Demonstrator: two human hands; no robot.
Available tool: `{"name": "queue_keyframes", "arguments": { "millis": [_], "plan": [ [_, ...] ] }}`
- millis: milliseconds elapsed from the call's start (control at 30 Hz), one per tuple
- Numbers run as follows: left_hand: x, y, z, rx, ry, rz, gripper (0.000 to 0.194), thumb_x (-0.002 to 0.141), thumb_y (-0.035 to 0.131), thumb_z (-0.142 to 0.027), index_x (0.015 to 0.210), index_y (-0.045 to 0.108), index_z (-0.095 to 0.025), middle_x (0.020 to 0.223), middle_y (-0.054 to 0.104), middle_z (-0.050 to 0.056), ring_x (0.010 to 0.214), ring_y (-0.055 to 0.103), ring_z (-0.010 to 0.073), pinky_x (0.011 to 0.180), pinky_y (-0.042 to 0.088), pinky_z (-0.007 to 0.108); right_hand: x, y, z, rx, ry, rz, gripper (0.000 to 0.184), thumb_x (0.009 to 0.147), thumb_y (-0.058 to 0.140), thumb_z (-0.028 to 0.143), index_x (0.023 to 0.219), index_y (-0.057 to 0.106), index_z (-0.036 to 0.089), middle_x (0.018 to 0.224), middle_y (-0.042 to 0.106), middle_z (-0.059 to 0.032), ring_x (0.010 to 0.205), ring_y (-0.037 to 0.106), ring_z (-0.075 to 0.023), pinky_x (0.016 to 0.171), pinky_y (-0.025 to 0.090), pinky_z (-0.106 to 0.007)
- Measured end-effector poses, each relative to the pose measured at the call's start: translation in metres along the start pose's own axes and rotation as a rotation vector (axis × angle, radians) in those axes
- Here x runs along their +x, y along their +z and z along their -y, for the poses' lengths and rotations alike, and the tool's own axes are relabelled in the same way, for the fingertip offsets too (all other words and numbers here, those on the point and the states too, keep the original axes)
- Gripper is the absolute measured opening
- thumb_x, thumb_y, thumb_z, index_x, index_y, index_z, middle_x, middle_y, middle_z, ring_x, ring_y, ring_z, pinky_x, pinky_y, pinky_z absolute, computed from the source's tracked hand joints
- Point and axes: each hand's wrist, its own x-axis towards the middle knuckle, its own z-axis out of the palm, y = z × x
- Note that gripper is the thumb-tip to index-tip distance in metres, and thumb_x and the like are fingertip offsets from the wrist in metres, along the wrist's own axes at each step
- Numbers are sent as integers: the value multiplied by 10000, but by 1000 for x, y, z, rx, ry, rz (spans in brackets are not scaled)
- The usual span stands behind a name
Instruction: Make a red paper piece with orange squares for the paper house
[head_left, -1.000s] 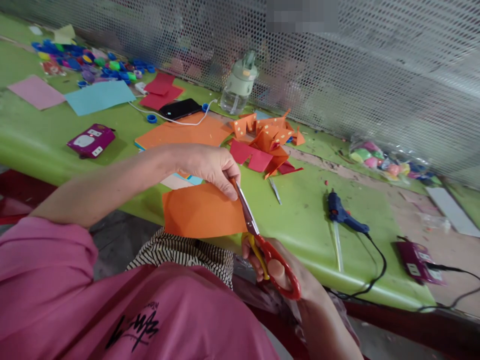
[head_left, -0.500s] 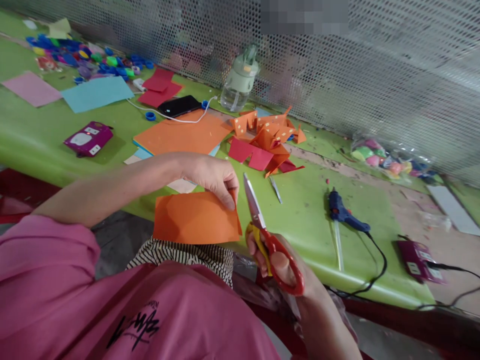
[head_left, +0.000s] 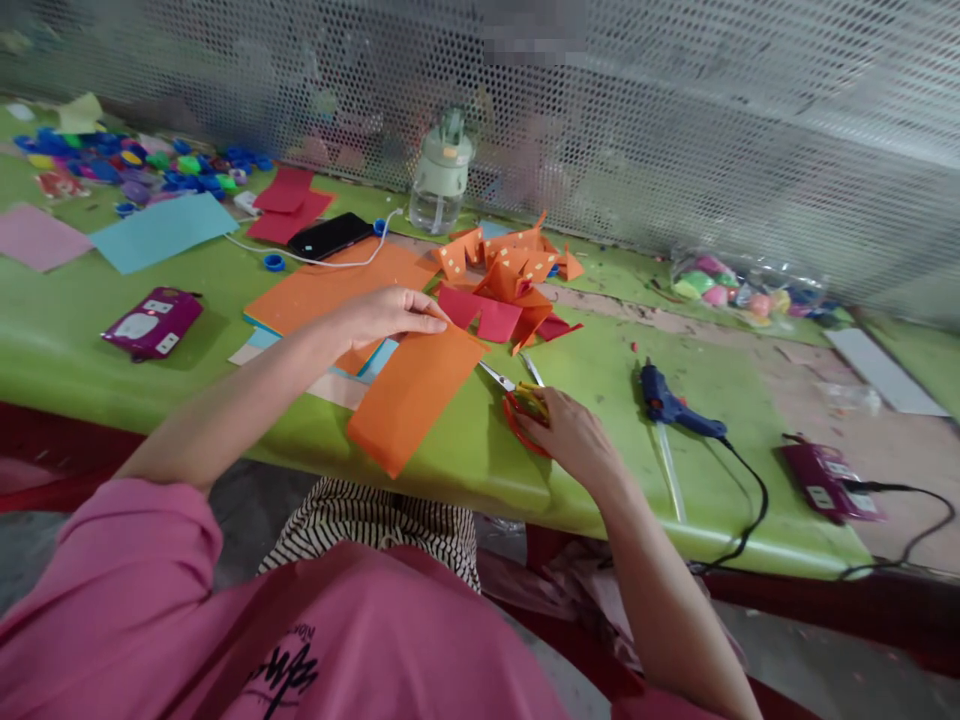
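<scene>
My left hand (head_left: pixel 382 315) pinches the top edge of an orange paper piece (head_left: pixel 409 395), which hangs tilted over the near edge of the green table (head_left: pixel 97 375). My right hand (head_left: pixel 566 435) rests on the table, its fingers curled over the red-and-yellow handles of the scissors (head_left: pixel 517 400). The scissors lie flat with their blades pointing left toward the orange piece. Just beyond lie a red paper cut-out (head_left: pixel 491 315) and a heap of orange cut-outs with white dots (head_left: pixel 517 265).
A blue glue gun (head_left: pixel 667 410) with a black cord lies to the right, then a purple power box (head_left: pixel 825 480). A phone (head_left: pixel 330 235), water bottle (head_left: pixel 442 175), coloured sheets and several bottle caps (head_left: pixel 142 165) fill the left. Perforated mesh backs the table.
The orange piece came away from the scissors and moved up over the table in my left hand. My right hand lowered the scissors flat onto the table.
</scene>
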Motion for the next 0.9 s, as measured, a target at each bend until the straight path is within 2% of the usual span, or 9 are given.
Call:
{"name": "queue_keyframes", "arguments": {
  "millis": [100,167,267,400,533,633,700,800,900],
  "plan": [
    [12,-2,3,-22,-5,-61,128,745,780,-231,853,731,-183,665,621,-39,571,490,58,573,369,206,6,-1,-2,-6,-58,-61,393,916,575,375,1204,628,114,1142,700,-204,1069,657,-333,917,490,-453],
    [19,-1,4,-60,-12,-72,125,748,776,-217,854,719,-181,704,653,-33,597,527,59,606,397,207,11,-5,1,14,-61,-169,396,907,588,391,1180,650,111,1132,690,-211,1090,635,-346,951,476,-483],
    [28,4,2,-102,-18,-38,104,743,772,-176,825,708,-171,745,687,-27,648,574,61,672,432,208,26,-12,14,276,-58,-308,389,936,537,413,1196,655,149,1109,695,-167,978,661,-274,862,515,-412],
    [34,15,1,-84,-18,26,83,741,763,-176,810,718,-167,749,694,-24,669,590,69,670,431,207,53,-12,35,700,-146,-210,437,924,535,498,1195,668,182,942,727,-69,785,654,-172,714,503,-296],
    [33,20,2,-9,-13,55,98,760,741,-192,856,739,-175,734,680,-27,653,561,70,643,402,207,69,-3,45,765,-119,-199,357,880,579,507,878,716,176,679,624,3,602,512,-118,569,394,-250],
    [30,12,1,15,-39,61,123,770,733,-180,892,744,-184,769,690,-19,663,563,69,662,406,211,74,4,43,808,-101,-199,338,872,589,498,826,694,180,649,598,13,579,486,-109,548,370,-244],
    [32,-2,1,70,-37,-16,152,782,725,-185,933,745,-192,769,684,-16,650,551,71,645,398,210,75,7,41,855,-66,-252,344,880,577,505,863,691,180,685,623,1,594,513,-112,564,395,-246],
    [44,-32,5,173,-12,-282,180,810,708,-248,981,739,-201,780,674,-2,654,551,95,604,381,218,77,8,38,915,-15,-342,369,886,558,529,907,684,183,727,647,-12,611,537,-115,583,424,-250],
    [69,-62,13,265,41,-498,179,823,675,-263,979,731,-196,832,696,24,735,600,131,652,420,231,77,7,38,932,-24,-383,375,878,568,547,896,680,189,721,648,-11,611,539,-112,575,429,-245]
  ]
}}
